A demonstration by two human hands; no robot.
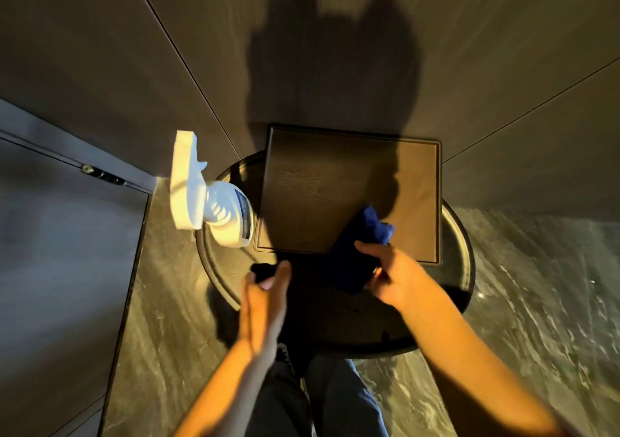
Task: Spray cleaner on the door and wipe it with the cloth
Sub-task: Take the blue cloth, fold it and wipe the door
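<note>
Your right hand (385, 270) grips the blue cloth (360, 245), left hand (266, 297) open and empty. Looks like pickup stage; grab the spray bottle (218, 208) next, door (67, 235) on your left.

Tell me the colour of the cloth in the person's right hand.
Dark blue. The cloth shows best in the head view, gripped in the right hand.

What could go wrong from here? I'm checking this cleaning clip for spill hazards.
The white spray bottle stands at the very rim of the round table, near the open left hand; a careless reach might knock it off. The right hand grips the blue cloth lying over the square tray's edge, so lifting it could drag the tray.
</note>
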